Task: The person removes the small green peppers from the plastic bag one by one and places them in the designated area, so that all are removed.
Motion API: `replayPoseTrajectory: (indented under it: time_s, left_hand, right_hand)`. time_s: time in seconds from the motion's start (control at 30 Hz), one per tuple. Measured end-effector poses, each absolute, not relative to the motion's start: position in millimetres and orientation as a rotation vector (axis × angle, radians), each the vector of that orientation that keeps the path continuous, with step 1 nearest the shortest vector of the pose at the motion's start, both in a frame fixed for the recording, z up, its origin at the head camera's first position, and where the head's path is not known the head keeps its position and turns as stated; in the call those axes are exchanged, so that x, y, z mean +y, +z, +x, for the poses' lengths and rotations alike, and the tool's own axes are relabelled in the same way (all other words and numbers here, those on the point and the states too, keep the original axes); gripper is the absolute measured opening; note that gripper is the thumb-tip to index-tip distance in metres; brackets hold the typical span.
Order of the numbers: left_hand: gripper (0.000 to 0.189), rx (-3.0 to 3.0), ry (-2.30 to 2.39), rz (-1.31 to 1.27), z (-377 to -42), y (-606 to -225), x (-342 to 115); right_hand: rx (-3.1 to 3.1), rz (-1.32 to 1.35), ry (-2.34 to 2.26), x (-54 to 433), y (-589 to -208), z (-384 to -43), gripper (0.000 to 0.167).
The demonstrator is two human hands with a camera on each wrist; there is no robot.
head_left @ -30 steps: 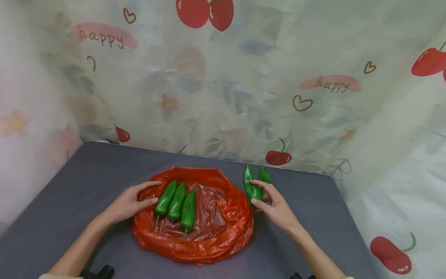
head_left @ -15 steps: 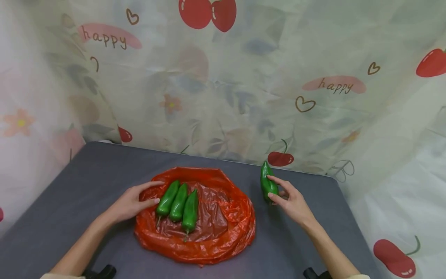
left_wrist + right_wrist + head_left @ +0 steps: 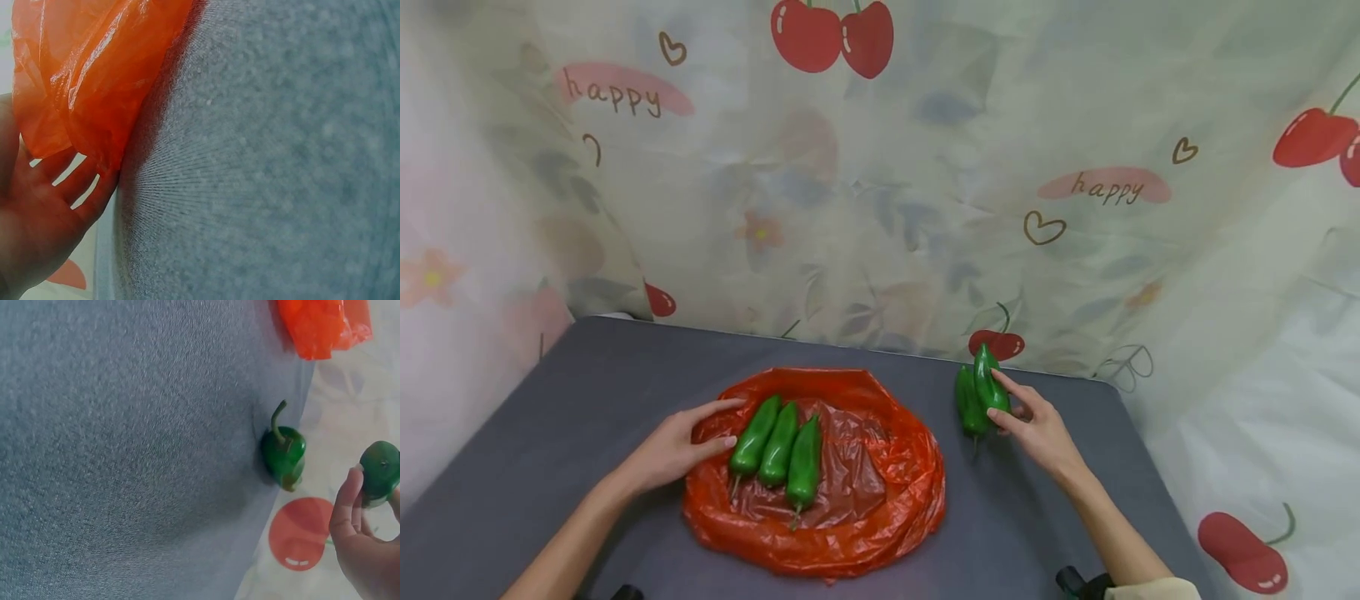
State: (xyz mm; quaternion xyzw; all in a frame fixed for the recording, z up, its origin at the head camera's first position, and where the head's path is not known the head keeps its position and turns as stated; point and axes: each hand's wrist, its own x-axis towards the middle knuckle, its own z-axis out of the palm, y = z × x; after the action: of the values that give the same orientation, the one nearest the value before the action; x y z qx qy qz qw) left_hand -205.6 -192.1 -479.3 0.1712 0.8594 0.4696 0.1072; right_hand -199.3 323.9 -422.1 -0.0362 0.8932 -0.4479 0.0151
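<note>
A red plastic bag (image 3: pixel 895 500), its rim rolled open, sits on the grey table with three green peppers (image 3: pixel 778 444) side by side inside. My left hand (image 3: pixel 673 446) rests at the bag's left side, thumb and forefinger over the rim. In the left wrist view, its other fingers (image 3: pixel 94 197) lie along the outside of the red plastic. My right hand (image 3: pixel 1037 425) pinches a green pepper (image 3: pixel 988 379) between thumb and fingers, its tip pointing away. Just left of it another green pepper (image 3: pixel 968 404) lies on the table, seen stem first in the right wrist view.
The grey table (image 3: pixel 1000 542) ends at the back against a hanging cloth (image 3: pixel 880 208) printed with cherries and hearts. More of this pale cloth hangs at both sides. Grey tabletop lies between the bag and the right-hand peppers.
My right hand has carried its pepper rightward, away from the bag's edge, past the other pepper, which now shows on its left. My left hand stays at the bag.
</note>
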Motion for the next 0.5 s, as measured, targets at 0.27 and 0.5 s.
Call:
replayPoseTrajectory:
  time_s: [0.27, 0.5]
  left_hand:
    - [0.056, 2.521, 1.415, 0.528, -203.0, -478.1, -194.9]
    - [0.055, 2.54, 1.409, 0.544, -201.6, -475.8, -195.1]
  right_hand:
    - [2.775, -0.086, -1.434, 329.5, -431.0, -207.9, 0.062]
    - [2.795, -0.013, -1.412, 335.7, -435.5, -213.4, 0.06]
